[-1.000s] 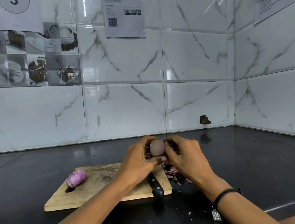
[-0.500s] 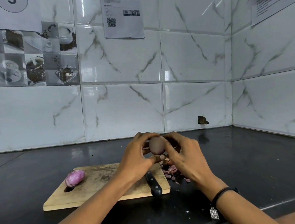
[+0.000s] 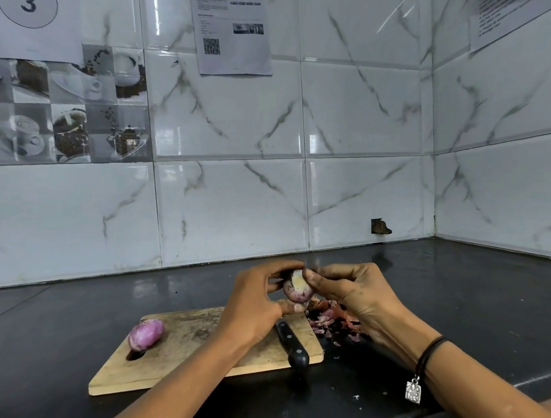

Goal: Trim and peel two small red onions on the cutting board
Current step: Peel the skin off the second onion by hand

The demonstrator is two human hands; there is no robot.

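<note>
A small red onion, mostly pale with purple streaks, is held in the air above the far right corner of the wooden cutting board. My left hand grips it from the left, fingers curled over and under it. My right hand pinches it at its upper right with thumb and fingertips. A second onion, pink-purple and glossy, lies on the board's left end by the handle slot. A black-handled knife lies on the board's right end, its blade hidden under my left hand.
A heap of reddish onion skins lies on the black counter just right of the board, under my right hand. White marble-look tiled walls close the back and right. The counter's front edge runs along the lower right.
The onion has been turned between my hands and a pale patch now faces up. Both hands stay at the same place above the board's corner.
</note>
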